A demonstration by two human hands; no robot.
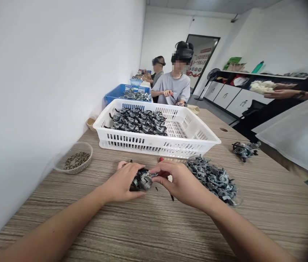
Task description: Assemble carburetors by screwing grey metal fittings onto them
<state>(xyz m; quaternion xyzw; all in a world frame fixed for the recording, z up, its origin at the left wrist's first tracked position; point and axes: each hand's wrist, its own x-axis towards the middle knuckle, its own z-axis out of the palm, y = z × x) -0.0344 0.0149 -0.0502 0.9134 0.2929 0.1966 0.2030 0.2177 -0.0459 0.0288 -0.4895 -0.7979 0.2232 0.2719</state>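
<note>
A grey-and-black metal assembly (143, 180) rests low over the table in front of me. My left hand (123, 182) is wrapped around its left side, thumb along the near edge. From the right, my right hand (177, 178) pinches at a small grey metal piece (152, 174) against the assembly's top; fingertips partly hide it. Something with a red end (161, 159) shows behind the right hand, and a thin dark tip (172, 198) pokes out below it; whether they are one tool, I cannot tell. A tiny dark screw-like piece (156, 188) lies on the table between the hands.
A white basket (159, 143) holding several black-and-grey assemblies stands ahead. Left is a clear bowl (73, 169) of small screws; right, a heap of grey metal parts (214, 178). Another assembly (245, 150) lies far right. A blue crate (112, 95) and co-workers (172, 85) are beyond.
</note>
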